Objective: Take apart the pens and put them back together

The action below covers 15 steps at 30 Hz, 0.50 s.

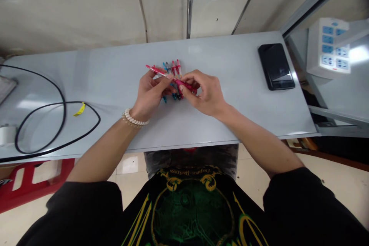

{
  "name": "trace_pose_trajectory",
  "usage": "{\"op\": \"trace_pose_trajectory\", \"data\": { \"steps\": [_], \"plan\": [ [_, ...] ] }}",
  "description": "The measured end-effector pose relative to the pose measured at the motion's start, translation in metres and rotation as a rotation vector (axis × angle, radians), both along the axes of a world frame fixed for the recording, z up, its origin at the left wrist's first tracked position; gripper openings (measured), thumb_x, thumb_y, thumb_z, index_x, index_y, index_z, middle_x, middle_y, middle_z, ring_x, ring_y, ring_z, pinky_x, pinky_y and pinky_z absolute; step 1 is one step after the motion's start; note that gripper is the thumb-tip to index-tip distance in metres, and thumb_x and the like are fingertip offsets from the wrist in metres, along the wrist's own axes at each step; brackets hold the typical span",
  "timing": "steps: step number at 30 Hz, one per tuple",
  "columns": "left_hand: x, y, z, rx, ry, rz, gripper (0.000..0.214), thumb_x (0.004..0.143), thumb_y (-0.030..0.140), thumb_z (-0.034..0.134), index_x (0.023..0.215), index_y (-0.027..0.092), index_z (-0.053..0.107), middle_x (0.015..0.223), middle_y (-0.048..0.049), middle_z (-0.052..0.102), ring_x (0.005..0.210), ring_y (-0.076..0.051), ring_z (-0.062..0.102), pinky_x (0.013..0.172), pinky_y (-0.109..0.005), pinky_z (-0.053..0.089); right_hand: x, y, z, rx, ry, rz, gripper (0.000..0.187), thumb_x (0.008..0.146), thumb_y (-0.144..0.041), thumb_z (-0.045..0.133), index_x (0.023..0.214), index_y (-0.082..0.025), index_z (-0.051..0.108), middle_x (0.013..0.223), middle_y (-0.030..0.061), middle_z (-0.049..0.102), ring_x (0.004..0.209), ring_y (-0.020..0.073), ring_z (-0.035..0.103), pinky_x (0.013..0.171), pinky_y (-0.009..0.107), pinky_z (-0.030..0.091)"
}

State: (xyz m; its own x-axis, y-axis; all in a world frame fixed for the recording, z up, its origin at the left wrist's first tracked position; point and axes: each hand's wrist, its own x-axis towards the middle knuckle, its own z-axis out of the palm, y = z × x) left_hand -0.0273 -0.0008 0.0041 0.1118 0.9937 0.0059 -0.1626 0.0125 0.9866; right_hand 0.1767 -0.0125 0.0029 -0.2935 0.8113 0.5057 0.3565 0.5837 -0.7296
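Note:
Both my hands are closed on one pink pen (157,70), held slantwise above the table. The fingers of my left hand (152,90) pinch its clear barrel toward the clicker end. My right hand (205,89) grips the darker pink end at the right, its fingers wrapped round it. Beneath my hands several pens (174,67) lie side by side on the table, with blue, dark, red and pink parts. Their middles are largely hidden by my fingers.
The grey-white table (239,61) runs along a wall. A black phone-like device (276,67) lies at the right, near a white power strip (328,48). At the left a black cable (65,102) with a yellow tag (80,109) loops. A red stool (37,184) stands below.

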Motion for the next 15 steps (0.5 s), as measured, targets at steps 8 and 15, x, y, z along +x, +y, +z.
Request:
{"op": "trace_pose_trajectory", "data": {
  "steps": [8,15],
  "plan": [
    [0.0017,0.0014,-0.0015,-0.005,-0.003,0.023,0.042,0.086,0.049,0.096,0.1,0.025,0.065,0.079,0.0012,0.076,0.064,-0.017,0.075,0.058,-0.027,0.062,-0.001,-0.0004,-0.0004,-0.014,0.013,0.006,0.028,0.107,-0.045,0.061,0.112,-0.02,0.072,0.096,0.0045,0.077,0.08,0.0157,0.069,0.079,0.03,0.058],
    [0.0016,0.0023,0.0003,-0.004,-0.05,0.021,0.04,0.082,0.044,0.1,0.096,0.024,0.068,0.073,0.0023,0.071,0.057,-0.014,0.068,0.055,-0.025,0.059,-0.0034,-0.002,-0.0022,-0.014,0.041,0.033,0.024,0.108,-0.042,0.061,0.112,-0.02,0.07,0.095,0.0039,0.078,0.079,0.0149,0.069,0.078,0.03,0.058]
  ]
}}
